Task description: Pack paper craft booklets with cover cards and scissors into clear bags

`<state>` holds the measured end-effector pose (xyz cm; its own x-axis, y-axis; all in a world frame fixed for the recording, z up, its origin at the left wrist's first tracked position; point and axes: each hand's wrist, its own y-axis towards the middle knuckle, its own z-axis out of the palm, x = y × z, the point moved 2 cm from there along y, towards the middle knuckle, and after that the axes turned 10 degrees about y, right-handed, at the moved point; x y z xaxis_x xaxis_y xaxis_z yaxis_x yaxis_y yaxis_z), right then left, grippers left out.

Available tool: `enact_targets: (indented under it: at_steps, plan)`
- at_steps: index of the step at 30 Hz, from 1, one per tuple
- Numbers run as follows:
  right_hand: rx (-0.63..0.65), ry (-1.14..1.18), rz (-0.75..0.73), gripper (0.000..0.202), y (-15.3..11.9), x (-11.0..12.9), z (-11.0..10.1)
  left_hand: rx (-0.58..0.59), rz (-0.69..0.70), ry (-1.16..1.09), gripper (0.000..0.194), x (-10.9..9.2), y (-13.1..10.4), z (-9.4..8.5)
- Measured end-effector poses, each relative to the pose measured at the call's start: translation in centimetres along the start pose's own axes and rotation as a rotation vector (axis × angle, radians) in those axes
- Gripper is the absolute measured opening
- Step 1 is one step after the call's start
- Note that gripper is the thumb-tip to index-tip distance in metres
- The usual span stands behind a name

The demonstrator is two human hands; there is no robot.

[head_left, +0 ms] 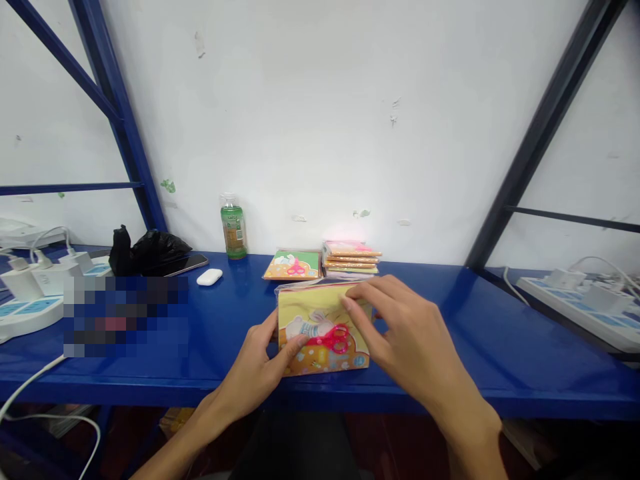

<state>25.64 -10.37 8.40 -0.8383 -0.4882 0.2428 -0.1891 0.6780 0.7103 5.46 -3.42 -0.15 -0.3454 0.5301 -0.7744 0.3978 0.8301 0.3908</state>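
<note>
A craft-paper packet (pixel 310 300) in a clear plastic bag is upright near the table's front edge, tilted with its face toward me. Its cover is yellow and orange with a cartoon rabbit, and small pink-red scissors (pixel 339 339) lie against the front. My left hand (pixel 260 360) grips the packet's left side, thumb on the front and the other fingers behind it. At the upper right corner, the thumb and fingertips of my right hand (pixel 413 333) are bent together on the bag's top edge. Part of that corner is hidden by the fingers.
Behind the packet are a stack of similar packets (pixel 351 259) and a green-covered packet (pixel 294 265). A drink bottle (pixel 233 227), white earbud case (pixel 209 277), phone (pixel 177 265) and black plastic bag (pixel 155 250) stand left. Power strips (pixel 575 310) with chargers lie at both sides.
</note>
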Motion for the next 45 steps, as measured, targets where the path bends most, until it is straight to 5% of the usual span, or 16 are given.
enact_targets:
  at_steps: [5, 10, 15, 30, 41, 45]
  plan:
    - [-0.126, -0.087, 0.082, 0.020, 0.0, -1.1, -1.1, 0.015, 0.001, -0.024, 0.047, 0.2, -0.1, 0.0]
    - [-0.126, -0.045, 0.156, 0.040, 0.0, -2.3, -0.9, 0.012, -0.004, -0.022, 0.048, 0.1, -0.1, 0.0]
    - [-0.004, 0.125, 0.170, 0.020, -0.1, -3.2, -0.7, 0.016, -0.009, -0.026, 0.049, -0.1, -0.1, -0.1]
    - [-0.020, 0.285, 0.155, 0.010, -0.2, -3.9, -1.5, -0.009, -0.001, -0.045, 0.045, -0.1, -0.2, -0.3]
    - [-0.007, 0.387, 0.122, 0.009, 0.0, -2.7, -1.0, -0.265, 0.026, -0.258, 0.035, -0.5, -0.3, -1.7]
    - [0.005, 0.433, 0.147, 0.008, -0.1, -2.8, -1.4, -0.336, 0.070, -0.236, 0.046, -1.3, -0.3, -2.2]
